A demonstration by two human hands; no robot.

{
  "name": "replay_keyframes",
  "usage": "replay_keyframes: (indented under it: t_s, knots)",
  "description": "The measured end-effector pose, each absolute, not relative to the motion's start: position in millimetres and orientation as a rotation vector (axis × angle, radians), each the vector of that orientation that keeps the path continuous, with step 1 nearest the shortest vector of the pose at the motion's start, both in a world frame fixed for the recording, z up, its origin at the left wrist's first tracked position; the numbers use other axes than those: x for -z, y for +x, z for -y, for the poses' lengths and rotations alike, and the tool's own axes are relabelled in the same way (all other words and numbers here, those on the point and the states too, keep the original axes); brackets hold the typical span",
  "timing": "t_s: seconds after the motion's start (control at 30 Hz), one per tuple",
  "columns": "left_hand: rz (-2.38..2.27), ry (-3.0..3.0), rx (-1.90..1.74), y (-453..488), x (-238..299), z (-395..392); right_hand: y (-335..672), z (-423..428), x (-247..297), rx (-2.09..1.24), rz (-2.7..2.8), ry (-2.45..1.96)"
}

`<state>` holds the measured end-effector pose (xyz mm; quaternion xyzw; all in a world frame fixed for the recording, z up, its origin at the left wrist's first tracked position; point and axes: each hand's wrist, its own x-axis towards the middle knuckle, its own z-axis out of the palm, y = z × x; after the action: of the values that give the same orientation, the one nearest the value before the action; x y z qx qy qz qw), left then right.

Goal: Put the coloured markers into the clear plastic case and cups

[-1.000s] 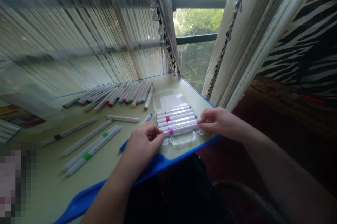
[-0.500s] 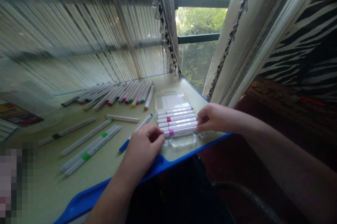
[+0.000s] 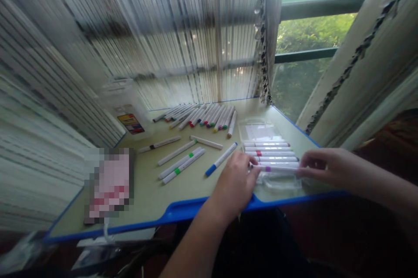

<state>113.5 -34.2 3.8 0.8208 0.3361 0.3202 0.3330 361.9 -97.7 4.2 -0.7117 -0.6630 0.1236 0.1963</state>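
A white marker with a purple band (image 3: 283, 169) lies level between my hands, along the near side of a clear plastic case (image 3: 283, 182). Its left end is pinched by my left hand (image 3: 232, 181). My right hand (image 3: 321, 165) grips the other end with thumb and fingers. Behind this marker several more white markers (image 3: 274, 154) lie side by side in the case, one with a red band. The case's clear lid (image 3: 261, 132) is folded back toward the window.
Loose markers with green bands (image 3: 184, 167) and a blue-capped marker (image 3: 222, 159) lie left of the case. A row of capped markers (image 3: 209, 116) is farther back. A clear container (image 3: 127, 104) and a blurred pink item (image 3: 111, 182) are at left. Blue trim (image 3: 196, 206) edges the table.
The view has swung left, so everything sits farther right and the pink item shows more fully. Both hands stay at the ends of the purple-banded marker.
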Motion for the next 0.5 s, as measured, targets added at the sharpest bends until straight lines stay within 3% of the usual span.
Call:
replay_keyframes:
  t_s: [0.23,0.5]
  knots:
    - [-0.790,1.467,-1.203,110,-1,28,319,109,-15,-0.258,1.837,-1.657]
    - [-0.729,1.094,-1.352,96,-7,18,261,109,-20,-0.677,1.534,-1.441]
